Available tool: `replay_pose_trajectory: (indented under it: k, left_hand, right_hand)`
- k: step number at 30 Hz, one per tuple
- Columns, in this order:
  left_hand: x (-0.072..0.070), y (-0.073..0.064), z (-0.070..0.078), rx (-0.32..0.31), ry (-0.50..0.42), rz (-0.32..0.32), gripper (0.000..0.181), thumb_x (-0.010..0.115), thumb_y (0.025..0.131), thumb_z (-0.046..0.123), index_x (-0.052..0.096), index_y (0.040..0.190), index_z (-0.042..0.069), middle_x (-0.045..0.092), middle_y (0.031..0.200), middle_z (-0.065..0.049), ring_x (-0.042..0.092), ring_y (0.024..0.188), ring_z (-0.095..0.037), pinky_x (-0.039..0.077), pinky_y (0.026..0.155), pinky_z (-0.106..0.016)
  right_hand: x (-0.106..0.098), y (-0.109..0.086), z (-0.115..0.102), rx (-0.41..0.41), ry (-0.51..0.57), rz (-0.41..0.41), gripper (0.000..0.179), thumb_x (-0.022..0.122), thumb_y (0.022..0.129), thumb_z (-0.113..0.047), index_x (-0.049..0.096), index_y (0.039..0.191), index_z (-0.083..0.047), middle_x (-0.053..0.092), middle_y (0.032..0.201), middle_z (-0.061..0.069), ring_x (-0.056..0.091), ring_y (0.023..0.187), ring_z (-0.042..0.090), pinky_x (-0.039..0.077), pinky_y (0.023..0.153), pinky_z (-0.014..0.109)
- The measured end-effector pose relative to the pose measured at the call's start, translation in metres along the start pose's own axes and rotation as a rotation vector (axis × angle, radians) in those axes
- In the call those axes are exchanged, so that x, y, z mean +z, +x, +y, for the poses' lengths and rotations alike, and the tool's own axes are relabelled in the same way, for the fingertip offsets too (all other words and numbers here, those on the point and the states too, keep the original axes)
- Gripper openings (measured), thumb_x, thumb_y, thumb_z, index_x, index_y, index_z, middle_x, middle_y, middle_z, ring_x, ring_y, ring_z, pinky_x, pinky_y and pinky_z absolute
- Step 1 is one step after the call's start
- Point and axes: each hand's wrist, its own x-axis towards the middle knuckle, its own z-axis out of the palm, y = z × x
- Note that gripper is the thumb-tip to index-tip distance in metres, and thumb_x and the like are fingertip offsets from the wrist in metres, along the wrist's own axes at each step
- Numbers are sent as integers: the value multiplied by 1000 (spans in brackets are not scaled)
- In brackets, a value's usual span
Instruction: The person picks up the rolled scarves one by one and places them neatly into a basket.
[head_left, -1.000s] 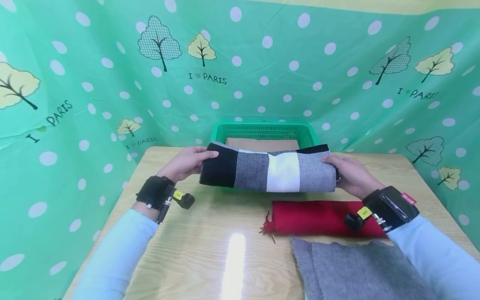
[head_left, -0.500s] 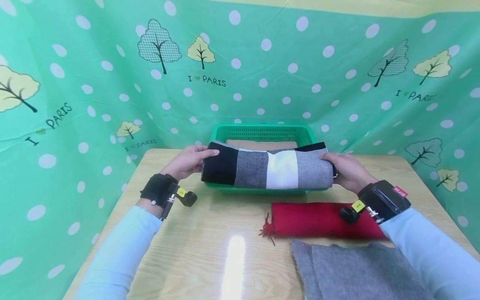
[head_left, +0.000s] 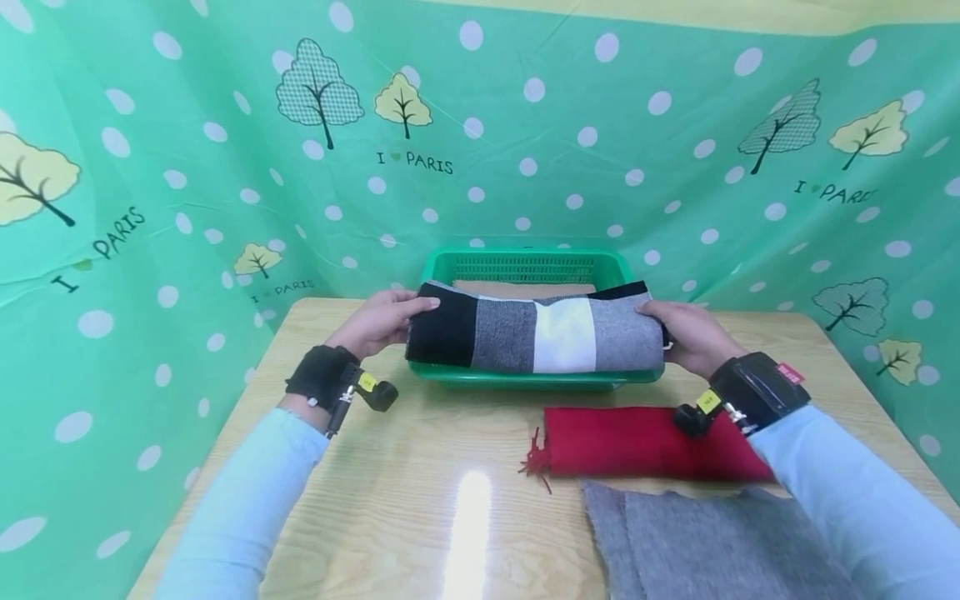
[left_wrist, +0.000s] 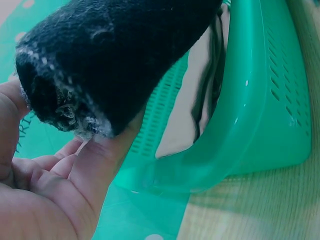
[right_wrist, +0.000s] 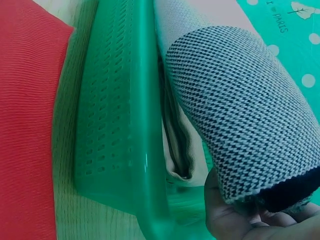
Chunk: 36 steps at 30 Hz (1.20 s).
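Note:
A folded scarf in black, grey and white blocks is stretched between both hands above the green plastic basket. My left hand pinches its black end, thumb on top and fingers beneath. The grey end is gripped by my right hand. In the left wrist view the black roll shows a frayed end, apart from the basket rim. The right wrist view has the knitted grey end over the basket's edge. Beige folded cloth lies inside the basket, partly hidden by the scarf.
A folded red scarf with fringe lies on the wooden table, in front of the basket to the right. Nearer the front right is a grey woolly cloth, partly under the right forearm. A green dotted curtain hangs behind and at the sides.
Both hands have brought the checked scarf slightly up and away over the basket, so more of the basket's front rim shows. The red scarf and grey cloth have stayed put.

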Motion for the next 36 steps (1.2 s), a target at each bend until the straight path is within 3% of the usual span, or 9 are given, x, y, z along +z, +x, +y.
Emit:
replay_pose_trajectory:
  k: [36]
  left_hand:
    - [-1, 6, 1, -16, 28, 13, 52, 56, 93, 24, 42, 133, -7, 65, 89, 2, 66, 78, -9, 56, 76, -27]
  right_hand:
    - [1, 12, 2, 40, 7, 23, 70, 42, 97, -31, 6, 150, -3, 5, 156, 16, 13, 139, 32, 22, 113, 52]
